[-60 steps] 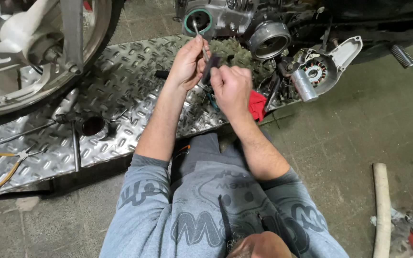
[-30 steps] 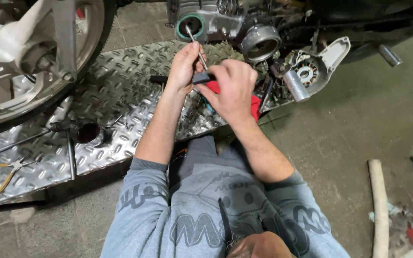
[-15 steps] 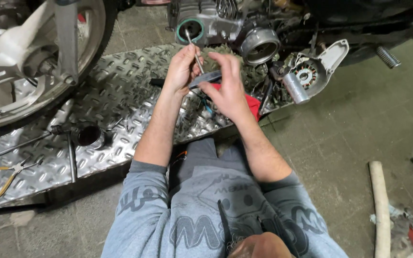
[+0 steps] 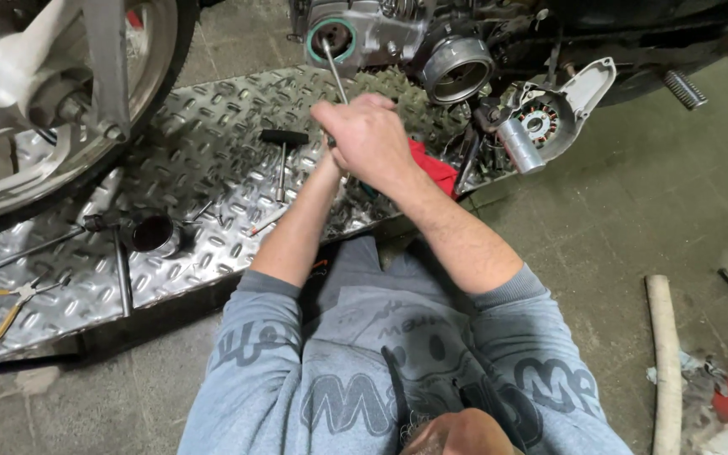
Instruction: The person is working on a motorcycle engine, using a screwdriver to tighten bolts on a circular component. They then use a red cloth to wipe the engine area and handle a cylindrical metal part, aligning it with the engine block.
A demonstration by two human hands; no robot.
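Head view, hands: the right hand [image 4: 370,135] lies on top, its fingers curled shut around the handle of a long metal rod tool [image 4: 333,69]; the left hand [image 4: 336,162] sits beneath it and is mostly hidden, so whether it is closed on the handle cannot be told.
Head view, tool: the rod tool slants up and away from the hands, its tip inside the round green-rimmed opening [image 4: 331,37] of the engine case [image 4: 398,34].
Head view, obstruction: the right hand covers the tool's handle and most of the left hand; both forearms cross the diamond-plate ramp [image 4: 212,109].
Head view, right of the hands: a red rag [image 4: 431,173] lies just beside the wrist; beyond it a detached stator cover [image 4: 562,109] with copper windings, and a silver cylinder [image 4: 519,145] in front of it.
Head view, left of the hands: a black-handled T-wrench [image 4: 282,160] lies flat on the ramp; farther left a dark socket-like cup [image 4: 155,234], a long bar [image 4: 121,270], and yellow-handled pliers [image 4: 3,310].
Head view, surroundings: a spoked wheel [image 4: 52,93] stands at upper left; a footpeg [image 4: 684,88] at upper right; a pale tube [image 4: 663,354] lies on the concrete floor [image 4: 634,219].
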